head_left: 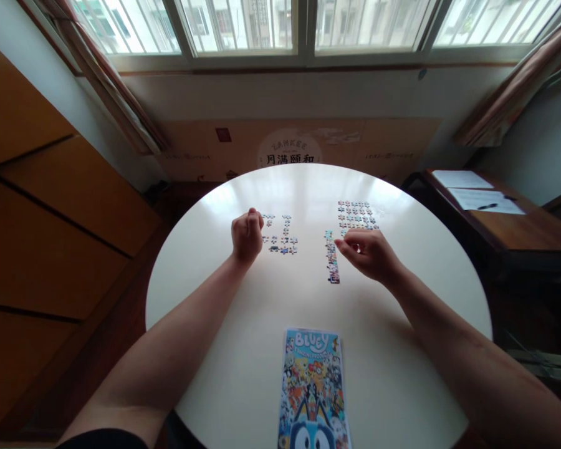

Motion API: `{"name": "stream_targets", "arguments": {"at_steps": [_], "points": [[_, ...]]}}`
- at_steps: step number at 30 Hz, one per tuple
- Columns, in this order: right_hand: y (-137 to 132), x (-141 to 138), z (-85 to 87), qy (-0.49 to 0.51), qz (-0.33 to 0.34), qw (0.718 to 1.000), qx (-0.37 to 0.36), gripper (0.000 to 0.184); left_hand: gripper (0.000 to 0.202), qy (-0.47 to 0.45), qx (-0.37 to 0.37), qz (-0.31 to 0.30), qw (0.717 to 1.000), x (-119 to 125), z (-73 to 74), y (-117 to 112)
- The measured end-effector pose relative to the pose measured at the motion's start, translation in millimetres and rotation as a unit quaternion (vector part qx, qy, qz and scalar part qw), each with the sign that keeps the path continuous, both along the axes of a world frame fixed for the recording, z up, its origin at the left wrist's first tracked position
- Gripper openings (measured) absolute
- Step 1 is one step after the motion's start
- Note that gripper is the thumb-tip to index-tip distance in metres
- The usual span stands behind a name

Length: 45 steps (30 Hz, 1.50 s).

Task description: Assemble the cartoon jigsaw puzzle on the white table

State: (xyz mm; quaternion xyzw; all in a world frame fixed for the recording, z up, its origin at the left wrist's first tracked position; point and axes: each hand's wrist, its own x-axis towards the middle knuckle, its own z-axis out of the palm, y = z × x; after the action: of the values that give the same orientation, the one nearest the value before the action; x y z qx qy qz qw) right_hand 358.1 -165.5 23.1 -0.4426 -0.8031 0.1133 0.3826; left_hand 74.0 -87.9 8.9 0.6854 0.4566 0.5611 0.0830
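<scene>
On the round white table, my left hand (247, 235) is closed in a loose fist beside a group of loose jigsaw puzzle pieces (285, 240); its curled fingers hide whatever may be inside. My right hand (368, 251) is closed in a pinch, its fingertips close to the upper right edge of a narrow strip of joined puzzle pieces (333, 262). Whether the fingertips touch the strip or hold a small piece is too small to tell. Behind the right hand, more loose puzzle pieces (354, 211) lie in rows, and the hand covers the nearest of them.
A blue Bluey picture sheet (313, 380) lies at the near side of the round table (257, 305). To the right, a wooden side table (533, 227) bears papers (484, 201) and a pen (488, 206). A printed board (378, 140) stands under the window.
</scene>
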Motion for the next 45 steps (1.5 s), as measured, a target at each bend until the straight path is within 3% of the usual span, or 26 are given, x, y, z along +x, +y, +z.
{"name": "stream_targets", "arguments": {"at_steps": [3,6,11,14,16,19,23,27,30,35,45], "points": [[-2,-2,2.2,0.025,-0.019,0.999,0.017,0.044,0.060,-0.019,-0.010,-0.009,1.000,7,4.4,-1],[-7,-5,11.3,0.053,-0.035,0.997,0.039,0.044,0.061,-0.021,-0.011,-0.026,0.999,8,17.8,3],[-31,-14,45.7,0.077,-0.021,0.995,0.062,0.040,0.060,0.038,-0.040,-0.063,0.996,-17,55.8,19],[-44,-18,67.6,0.061,-0.003,0.994,0.091,0.035,0.054,0.109,-0.052,-0.035,0.992,-34,68.6,23],[-47,-20,76.0,0.042,0.006,0.993,0.107,0.031,0.049,0.183,-0.053,-0.014,0.982,-41,66.4,21],[-40,-20,74.0,0.037,-0.003,0.990,0.133,0.026,0.034,0.283,-0.075,0.003,0.956,-41,50.3,12],[-21,-18,49.9,0.095,-0.049,0.974,0.199,0.021,0.019,0.352,-0.108,-0.009,0.930,-30,26.3,-1],[-11,-10,25.4,0.095,-0.046,0.970,0.220,0.021,0.021,0.409,-0.106,-0.057,0.905,-18,14.7,-7],[-11,-2,16.6,0.109,-0.049,0.973,0.197,0.022,0.020,0.435,-0.110,-0.060,0.892,-13,10.2,-6],[-10,3,12.7,0.130,-0.053,0.977,0.161,0.025,0.017,0.428,-0.132,-0.048,0.893,-9,5.6,-4],[-10,-2,8.9,0.131,-0.043,0.980,0.144,0.030,0.010,0.391,-0.180,-0.067,0.900,-4,10.2,-3]]}}
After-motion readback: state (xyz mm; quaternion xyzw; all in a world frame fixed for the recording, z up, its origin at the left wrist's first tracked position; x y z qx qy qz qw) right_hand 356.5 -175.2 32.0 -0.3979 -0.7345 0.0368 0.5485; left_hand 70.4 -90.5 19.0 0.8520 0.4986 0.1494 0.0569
